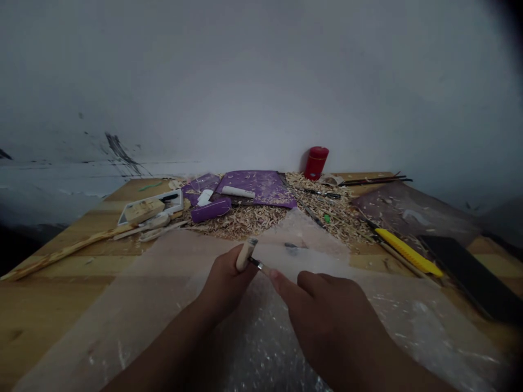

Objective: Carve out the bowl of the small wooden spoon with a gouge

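Near the middle of the view, my left hand (226, 280) is wrapped round a small pale piece of wood (245, 256) with a dark tip, which stands up out of the fist. My right hand (327, 307) grips a slim tool (261, 266) with a light handle and a short dark metal end, probably a carving tool. The metal end meets or lies right beside the wood, pointing left. Its exact blade shape is too small to make out. Both hands are above a clear plastic sheet (163, 305) spread over the wooden table.
Wood shavings (253, 220) are heaped behind the hands, around a purple sheet (261, 182). A red canister (316, 163) stands by the wall. At right lie a yellow utility knife (408, 252) and a black phone-like slab (469, 275). A white tray (178, 200) and a long stick (69, 250) are left.
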Motion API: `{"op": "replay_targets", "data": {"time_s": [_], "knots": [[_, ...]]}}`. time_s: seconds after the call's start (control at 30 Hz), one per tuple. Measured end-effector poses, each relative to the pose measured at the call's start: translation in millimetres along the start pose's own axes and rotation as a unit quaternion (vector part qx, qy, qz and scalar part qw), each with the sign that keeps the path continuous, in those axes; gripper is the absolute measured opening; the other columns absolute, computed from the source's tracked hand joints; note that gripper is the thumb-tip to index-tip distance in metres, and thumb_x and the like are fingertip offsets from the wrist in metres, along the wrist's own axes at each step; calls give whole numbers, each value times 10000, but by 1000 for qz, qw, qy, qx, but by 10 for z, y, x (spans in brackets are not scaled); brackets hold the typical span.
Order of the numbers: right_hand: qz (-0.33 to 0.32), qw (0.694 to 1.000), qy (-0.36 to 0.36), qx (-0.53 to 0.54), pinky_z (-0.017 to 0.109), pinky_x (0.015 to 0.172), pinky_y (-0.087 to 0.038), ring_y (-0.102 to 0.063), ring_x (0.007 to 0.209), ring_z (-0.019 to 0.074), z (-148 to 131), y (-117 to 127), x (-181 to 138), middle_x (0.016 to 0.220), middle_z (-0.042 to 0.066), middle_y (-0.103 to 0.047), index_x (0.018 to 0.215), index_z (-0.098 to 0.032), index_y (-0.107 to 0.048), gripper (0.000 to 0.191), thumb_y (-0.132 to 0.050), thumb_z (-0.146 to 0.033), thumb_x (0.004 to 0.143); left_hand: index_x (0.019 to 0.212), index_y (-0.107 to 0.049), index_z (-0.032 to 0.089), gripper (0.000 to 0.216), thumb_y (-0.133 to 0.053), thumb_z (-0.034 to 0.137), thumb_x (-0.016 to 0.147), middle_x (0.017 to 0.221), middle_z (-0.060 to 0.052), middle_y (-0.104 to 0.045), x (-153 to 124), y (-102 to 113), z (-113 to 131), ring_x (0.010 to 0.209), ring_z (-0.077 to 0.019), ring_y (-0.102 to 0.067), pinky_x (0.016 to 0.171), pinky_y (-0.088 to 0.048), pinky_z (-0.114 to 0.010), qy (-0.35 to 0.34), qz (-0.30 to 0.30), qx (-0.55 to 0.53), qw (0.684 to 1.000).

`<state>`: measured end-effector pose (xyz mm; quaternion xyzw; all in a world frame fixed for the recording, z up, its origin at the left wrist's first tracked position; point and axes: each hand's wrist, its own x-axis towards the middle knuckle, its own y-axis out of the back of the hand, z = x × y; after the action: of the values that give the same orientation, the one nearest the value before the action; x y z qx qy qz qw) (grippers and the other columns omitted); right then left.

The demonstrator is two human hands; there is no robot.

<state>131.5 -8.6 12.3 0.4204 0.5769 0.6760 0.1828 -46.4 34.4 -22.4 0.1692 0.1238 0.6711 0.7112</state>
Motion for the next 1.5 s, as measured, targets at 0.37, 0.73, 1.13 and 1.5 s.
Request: {"op": "replay_targets", "data": {"time_s": [0.37,0.73,1.13,1.5], "knots": [[31,999,-13,13,292,464,-283,-508,513,182,-53,-142,11,635,45,-561,1107,-142,-542,373,-446,-108,748,709,-553,177,109,-582,266,653,517,42,-519,-27,-127,6,503,-115,-469,490,-358,-205,82,25,-103,991],[128,991,6,35,293,455,-306,-466,510,177,-127,-371,1,613,40,-522,1096,-103,-527,323,-365,-116,816,649,-405,191,231,-620,275,626,477,87,-436,-58,-108,38,346,-25,-281,347,-235,-148,152,50,-208,965],[143,874,-121,449,263,744,-464,-599,858,133,-34,-413,112,970,4,-655,1062,-240,-573,257,-442,-174,851,603,-381,198,274,-619,323,657,353,112,-297,-68,-104,40,304,-34,-224,307,-185,-159,152,21,-307,939],[43,966,-31,254,239,527,-350,-476,544,118,128,-156,50,633,-9,-526,1182,-238,-512,354,-416,-163,849,677,-452,184,199,-600,314,701,393,110,-342,-14,-8,-88,322,-38,-273,324,-233,-160,89,-53,-251,962]]}}
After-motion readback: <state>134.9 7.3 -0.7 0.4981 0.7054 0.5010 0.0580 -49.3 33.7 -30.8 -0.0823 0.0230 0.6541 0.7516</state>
